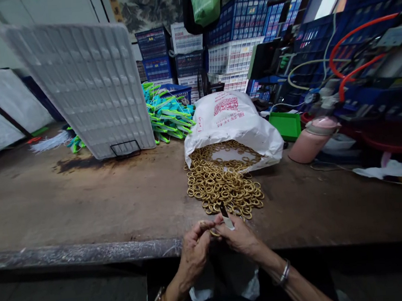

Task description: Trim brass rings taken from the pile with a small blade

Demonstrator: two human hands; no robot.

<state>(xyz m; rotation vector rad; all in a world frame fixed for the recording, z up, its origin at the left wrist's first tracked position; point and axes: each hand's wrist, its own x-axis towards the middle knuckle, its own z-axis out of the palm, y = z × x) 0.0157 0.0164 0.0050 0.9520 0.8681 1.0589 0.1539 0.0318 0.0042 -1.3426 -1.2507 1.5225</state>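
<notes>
My left hand is closed, its thumb and fingers pinching a brass-coloured ring at the table's front edge. Close against it, my right hand is closed around a small knife-like tool with a dark tip and a pale lower part; its exact kind is unclear. The fingertips of both hands meet around the ring and partly hide it. Just beyond them lies a heap of brass-coloured rings. These spill from the mouth of a white sack with red print, lying on its side.
On the worn brown table, a pale ribbed plastic panel leans upright in a black wire stand. Green and blue plastic pieces are piled behind. A pink bottle and green tray stand right; stacked crates fill the back.
</notes>
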